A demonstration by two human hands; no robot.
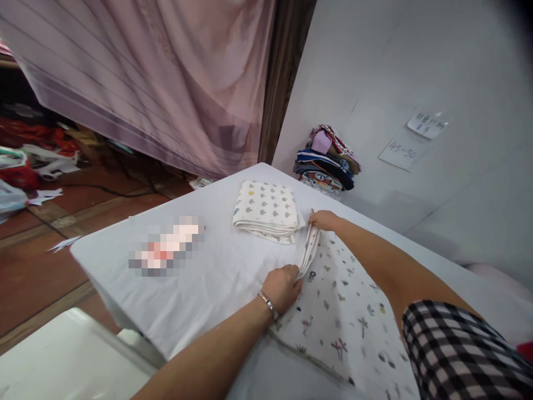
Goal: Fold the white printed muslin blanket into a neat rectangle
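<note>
A white cloth (333, 294) printed with small palms, a flamingo and other figures lies partly spread along the near side of the table. My left hand (282, 289), with a silver bracelet at the wrist, pinches the near corner of its gathered, layered edge. At the far corner of that same edge, my right hand (325, 220) has its fingers closed on the fabric. Between my hands the edge is lifted in a narrow fold. Just beyond it rests a neatly folded white cloth (266, 205) with grey prints, touched by neither hand.
A white-covered table (200, 300) carries the cloths and a blurred-out item (166, 247) at the left. Folded clothes (327, 158) are stacked by the wall, which bears paper notes (402, 154). A pink curtain (187, 72) hangs behind; a white seat-like surface (70, 355) stands near left.
</note>
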